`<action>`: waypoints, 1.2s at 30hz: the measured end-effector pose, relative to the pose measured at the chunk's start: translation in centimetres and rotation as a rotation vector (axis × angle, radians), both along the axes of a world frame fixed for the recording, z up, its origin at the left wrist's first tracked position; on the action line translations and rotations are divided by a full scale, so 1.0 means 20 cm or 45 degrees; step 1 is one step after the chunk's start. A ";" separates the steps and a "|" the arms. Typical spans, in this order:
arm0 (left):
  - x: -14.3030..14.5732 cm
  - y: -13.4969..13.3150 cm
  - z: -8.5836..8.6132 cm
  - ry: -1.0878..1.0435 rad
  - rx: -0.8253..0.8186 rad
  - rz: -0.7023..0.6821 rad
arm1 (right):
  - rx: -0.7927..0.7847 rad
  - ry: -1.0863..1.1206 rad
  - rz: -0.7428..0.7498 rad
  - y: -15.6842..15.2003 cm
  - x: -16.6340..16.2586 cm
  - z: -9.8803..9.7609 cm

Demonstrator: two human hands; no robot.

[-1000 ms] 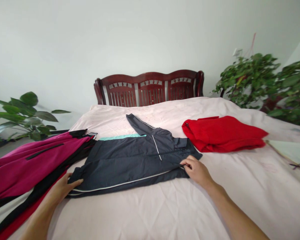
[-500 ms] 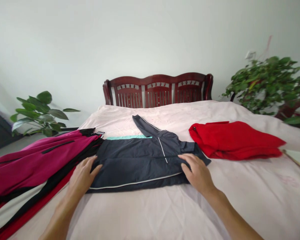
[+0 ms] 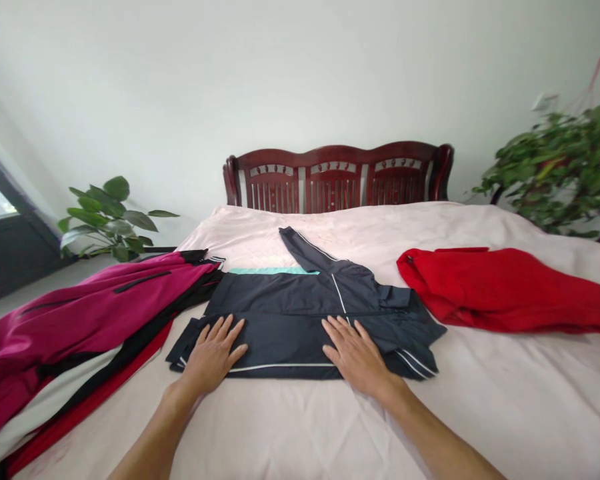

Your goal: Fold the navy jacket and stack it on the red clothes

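Observation:
A dark navy jacket with white piping lies across the bed, its near side folded over toward the middle. One sleeve sticks out toward the headboard, and a strip of turquoise edge shows along the far side. My left hand rests flat on the jacket's near left part, fingers spread. Flat on the near right part lies my right hand, its fingers also stretched out. Neither hand grips the cloth.
To the left lies a pile of clothes with a magenta jacket on top. A folded red garment sits to the right. The pink bedsheet reaches to a dark wooden headboard. Potted plants stand on both sides.
Both hands have come down flat on the jacket, the right one moving inward from the right end. The jacket's near side now lies flatter, with white stripes showing at the lower right. The view has shifted left.

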State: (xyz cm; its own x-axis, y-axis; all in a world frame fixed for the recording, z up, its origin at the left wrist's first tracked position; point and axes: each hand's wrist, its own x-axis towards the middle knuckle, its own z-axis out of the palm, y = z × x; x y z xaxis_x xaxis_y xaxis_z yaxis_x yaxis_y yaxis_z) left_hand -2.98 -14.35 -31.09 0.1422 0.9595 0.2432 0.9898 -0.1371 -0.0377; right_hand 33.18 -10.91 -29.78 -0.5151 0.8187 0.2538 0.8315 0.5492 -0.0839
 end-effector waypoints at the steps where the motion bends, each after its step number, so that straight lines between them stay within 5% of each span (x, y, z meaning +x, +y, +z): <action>1: -0.02 0.00 0.00 0.000 -0.004 0.030 | 0.008 -0.005 -0.015 0.00 0.02 0.00; 14: -0.11 -0.02 0.06 0.129 -0.026 0.397 | 0.168 -0.023 -0.148 0.01 0.31 -0.04; 25: -0.23 -0.06 0.14 -0.238 -0.120 0.813 | 0.236 0.017 -0.314 0.00 0.44 -0.04; 32: -0.38 -0.03 0.18 -1.044 -0.159 0.817 | 0.300 0.076 -0.302 0.00 0.44 -0.05; 36: -0.38 -0.06 0.22 -1.567 -0.381 0.784 | 0.374 0.125 -0.286 -0.01 0.43 -0.03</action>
State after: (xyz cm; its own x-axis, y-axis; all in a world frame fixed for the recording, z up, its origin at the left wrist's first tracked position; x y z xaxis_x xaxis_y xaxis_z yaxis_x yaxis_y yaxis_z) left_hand -10.68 -15.52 -26.68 -0.4649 0.8261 -0.3185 0.2711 0.4753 0.8370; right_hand 41.83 -11.18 -30.46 -0.2928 0.7932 0.5339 0.9296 0.3669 -0.0354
